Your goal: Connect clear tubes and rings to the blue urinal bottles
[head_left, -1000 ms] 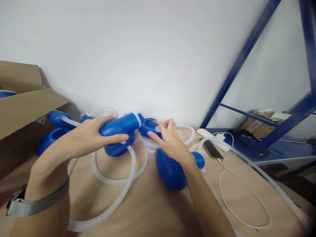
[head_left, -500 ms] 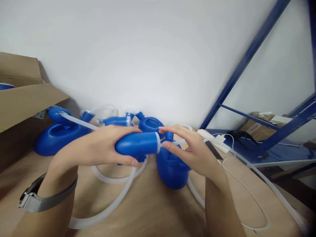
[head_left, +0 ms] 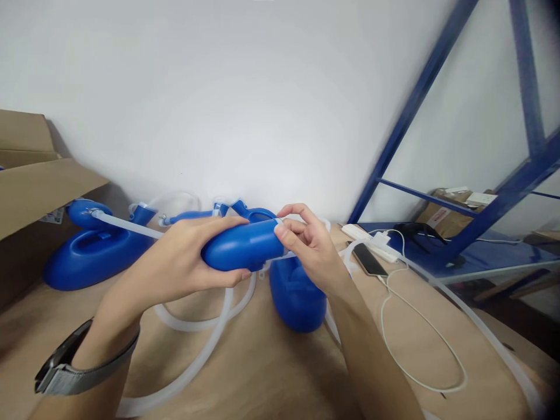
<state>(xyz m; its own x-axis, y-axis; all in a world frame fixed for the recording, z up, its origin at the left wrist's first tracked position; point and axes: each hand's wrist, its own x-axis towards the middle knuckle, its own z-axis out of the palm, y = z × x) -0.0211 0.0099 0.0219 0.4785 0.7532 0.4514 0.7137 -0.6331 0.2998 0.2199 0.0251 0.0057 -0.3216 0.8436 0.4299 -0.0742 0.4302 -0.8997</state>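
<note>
My left hand (head_left: 179,259) is wrapped around a rounded blue plastic cup (head_left: 240,244), thumb below it and fingers over its far side. The cup lies on its side in the air, its white rim facing right. At that rim my right hand (head_left: 308,242) is closed, thumb and fingers pinching the edge. Inside the cup's mouth I cannot see. Just below and behind it a blue plastic bottle (head_left: 297,300) rests on the table. A thick translucent hose (head_left: 199,364) curves across the table beneath my left hand.
To the left, another blue bottle with a handle (head_left: 94,259) lies by an open cardboard box (head_left: 52,186). More blue parts stand along the wall. On the right are a phone (head_left: 370,259), a white power strip (head_left: 371,242), cables and a blue metal rack (head_left: 406,111).
My right hand has closed its fingers onto the cup's rim, where before they were spread around its end. The camera view has shifted slightly to the right.
</note>
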